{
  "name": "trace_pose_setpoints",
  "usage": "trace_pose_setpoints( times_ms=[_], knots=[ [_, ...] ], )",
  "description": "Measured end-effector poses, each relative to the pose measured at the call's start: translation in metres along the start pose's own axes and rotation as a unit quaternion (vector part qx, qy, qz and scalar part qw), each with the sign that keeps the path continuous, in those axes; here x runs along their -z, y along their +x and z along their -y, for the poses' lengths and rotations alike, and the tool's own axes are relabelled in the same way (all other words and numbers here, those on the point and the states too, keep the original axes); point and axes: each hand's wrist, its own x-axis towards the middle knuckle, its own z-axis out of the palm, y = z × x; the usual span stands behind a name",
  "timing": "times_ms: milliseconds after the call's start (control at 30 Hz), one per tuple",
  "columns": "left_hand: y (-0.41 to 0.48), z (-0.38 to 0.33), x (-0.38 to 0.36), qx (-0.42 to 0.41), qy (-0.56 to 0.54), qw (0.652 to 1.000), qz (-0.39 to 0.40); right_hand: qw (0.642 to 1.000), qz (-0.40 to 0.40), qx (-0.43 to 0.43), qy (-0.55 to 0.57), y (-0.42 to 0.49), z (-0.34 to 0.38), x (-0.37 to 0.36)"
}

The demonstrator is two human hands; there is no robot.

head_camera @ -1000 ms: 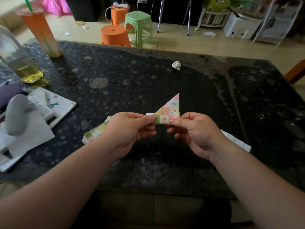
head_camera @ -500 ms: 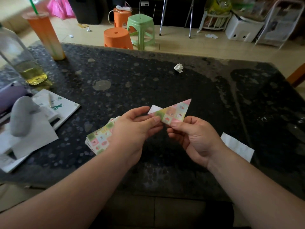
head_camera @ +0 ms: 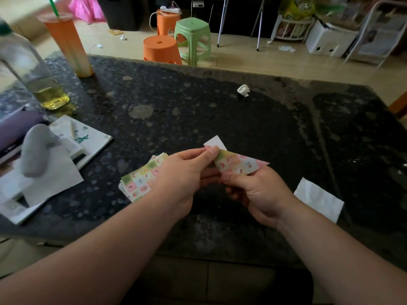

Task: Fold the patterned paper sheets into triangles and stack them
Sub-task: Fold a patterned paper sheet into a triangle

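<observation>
Partly folded patterned sheet (head_camera: pixel 237 164) is held above the table (head_camera: pixel 220 111), right of the sheet stack (head_camera: pixel 141 182). Left hand (head_camera: pixel 182 172) pinches its left corner, right hand (head_camera: pixel 257 192) pinches its near edge. Recommend aligning edges before creasing firmly.

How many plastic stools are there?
3: a round orange plastic stool nearest the dark table, a square green plastic stool right of it, another orange stool behind; more may be hidden.

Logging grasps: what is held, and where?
Folded patterned paper triangle: left hand pinches its left end, right hand its lower edge.
</observation>
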Motion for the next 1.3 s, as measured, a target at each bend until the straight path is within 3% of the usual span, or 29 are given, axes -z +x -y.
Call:
trace_pose_setpoints(
  times_ms=[200,600,900,1300],
  knots=[
    [0.005,0.000,0.003,-0.016,0.003,1.000,-0.013,1.000,0.000,-0.006,-0.014,0.002,0.004,0.006],
    [0.002,-0.002,-0.002,0.037,-0.043,0.998,0.025,0.998,-0.003,0.001,-0.060,0.005,0.007,0.013],
    [0.004,-0.003,-0.003,0.044,-0.118,0.992,0.000,0.998,-0.020,-0.002,0.068,0.007,0.009,0.010],
    [0.005,0.000,-0.001,0.075,-0.100,0.992,-0.002,0.991,-0.041,-0.037,0.118,0.000,0.018,0.010]
  ],
)
